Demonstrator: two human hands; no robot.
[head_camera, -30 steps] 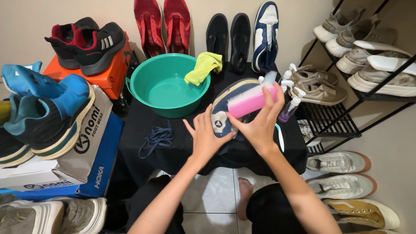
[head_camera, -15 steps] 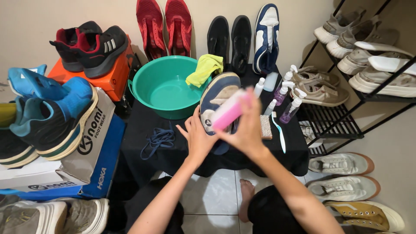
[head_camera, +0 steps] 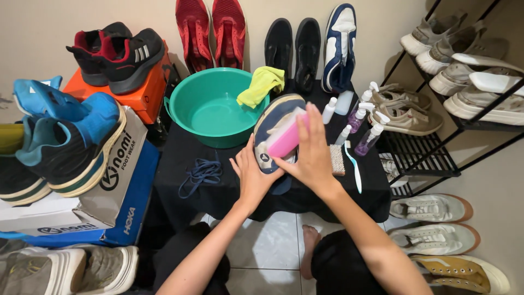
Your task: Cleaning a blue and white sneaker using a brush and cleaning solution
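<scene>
Pink plastic brush (head_camera: 286, 139), judged light and rigid, best gripped along its back, lies against the upturned sole of a navy-and-cream sneaker (head_camera: 271, 124) held above the black-draped tabletop (head_camera: 180, 164), just in front of the green basin (head_camera: 210, 106). The sneaker looks light, with a firm sole and a softer upper, and is best taken at heel or midfoot. Right hand (head_camera: 312, 155): fingers curled over the brush, pressing it down. Left hand (head_camera: 252, 173): fingers spread, cupping the shoe's lower end from beneath.

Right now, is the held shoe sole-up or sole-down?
Sole-up: the shoe shows its sole, the pink brush against it.
</scene>
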